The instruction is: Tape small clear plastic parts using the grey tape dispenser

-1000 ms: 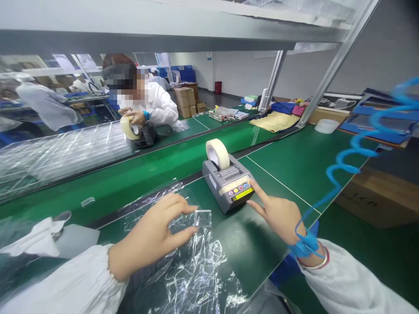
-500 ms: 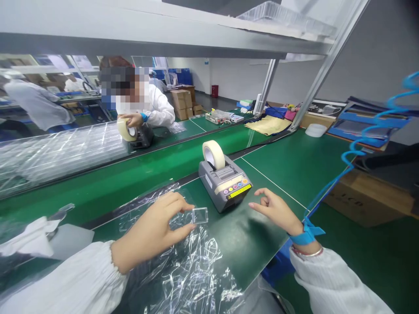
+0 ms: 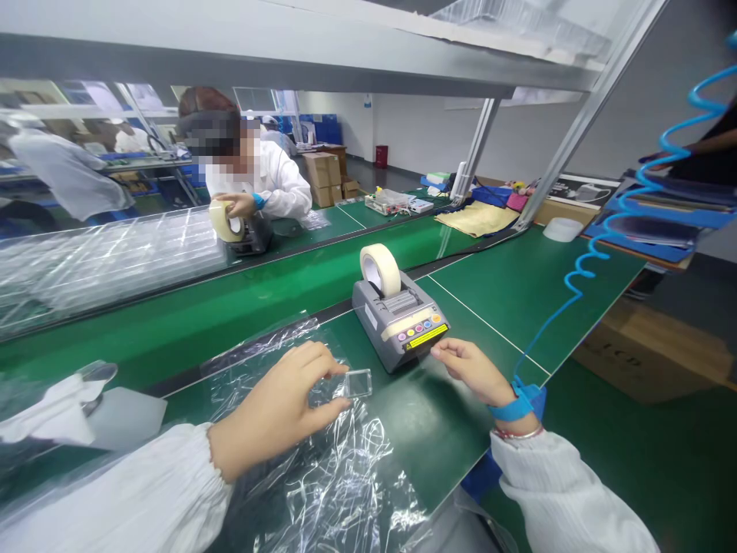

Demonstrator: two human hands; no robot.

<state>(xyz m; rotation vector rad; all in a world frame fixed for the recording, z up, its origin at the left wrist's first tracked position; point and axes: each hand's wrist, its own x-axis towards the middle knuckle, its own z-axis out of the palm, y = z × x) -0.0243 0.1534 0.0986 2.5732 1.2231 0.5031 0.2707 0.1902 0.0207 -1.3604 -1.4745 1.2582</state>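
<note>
The dispenser (image 3: 377, 326) (roll (image 3: 391, 270) on top) stands right of plastic film (image 3: 339, 484).

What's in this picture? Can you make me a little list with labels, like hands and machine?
left hand: pinching a small clear frame
right hand: near the front of the tape dispenser; touching or not, can't tell
machine: grey, coloured buttons, cream tape roll standing on top
blue strap: around right hand's wrist
clear plastic: crinkly, below left hand

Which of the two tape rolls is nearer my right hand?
The roll standing upright in the gray dispenser with coloured buttons, close to your right hand; the other roll is across the green strip, at a co-worker's hand.
</note>
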